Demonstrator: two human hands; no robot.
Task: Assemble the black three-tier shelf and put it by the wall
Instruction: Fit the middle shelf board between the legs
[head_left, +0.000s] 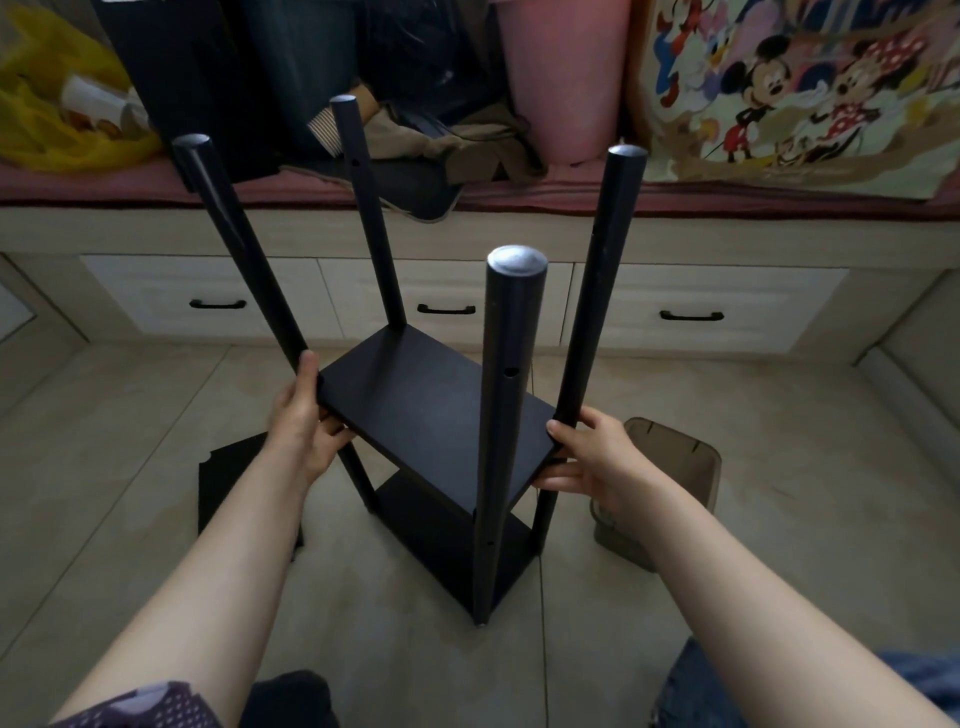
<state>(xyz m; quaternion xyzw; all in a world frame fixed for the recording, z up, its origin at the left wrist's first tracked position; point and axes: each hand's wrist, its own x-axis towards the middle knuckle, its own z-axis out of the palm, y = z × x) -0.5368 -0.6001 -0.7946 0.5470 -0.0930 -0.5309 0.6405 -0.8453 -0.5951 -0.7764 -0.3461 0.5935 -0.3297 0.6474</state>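
A black shelf (441, 415) stands on a pale tiled floor (130, 441), straight in front of the person and seen from above. It has four upright black poles (506, 415). Two flat black boards are fitted between them: an upper board (415, 395) and a lower board (441, 535) near the floor. A third black board (228, 483) lies flat on the tiles, just left of the shelf.

The left hand (306, 426) grips the upper board's left edge, thumb up against a pole and fingers curled underneath. The right hand (592, 457) grips the right corner the same way, thumb on top.

A brown plastic tub (675, 467) sits right of the shelf. Behind are three cream drawers (208, 280) with black handles, a pink bin (561, 78), a yellow bag (47, 104) and a cloth printed with cartoon mice (805, 88).
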